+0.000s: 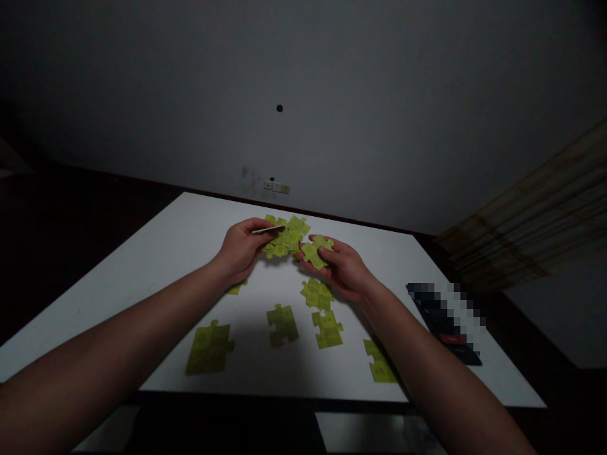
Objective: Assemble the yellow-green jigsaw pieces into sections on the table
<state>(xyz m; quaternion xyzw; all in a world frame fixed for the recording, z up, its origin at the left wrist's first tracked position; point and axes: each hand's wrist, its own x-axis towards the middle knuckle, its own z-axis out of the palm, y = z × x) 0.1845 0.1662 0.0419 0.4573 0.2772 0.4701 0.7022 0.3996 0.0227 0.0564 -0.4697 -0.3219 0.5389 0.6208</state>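
Observation:
My left hand (246, 248) pinches a thin puzzle piece (269, 229), seen edge-on, between thumb and fingers. Beside it, a pile of yellow-green puzzle pieces (293, 234) lies near the far side of the table. My right hand (342, 264) holds another yellow-green piece (317, 251), thumb on top and fingers beneath. Nearer to me lie separate pieces: one just below my right hand (317, 294), one under that (327, 329), one in the middle (282, 325), and a larger joined-looking one at the left (208, 347). My right forearm partly covers a piece (379, 363).
The white table (156, 253) stands against a grey wall with a socket strip (277, 187). At the table's right side lies a dark flat object (439, 319), partly pixelated, with a red patch. A striped curtain-like surface (516, 234) is at the far right.

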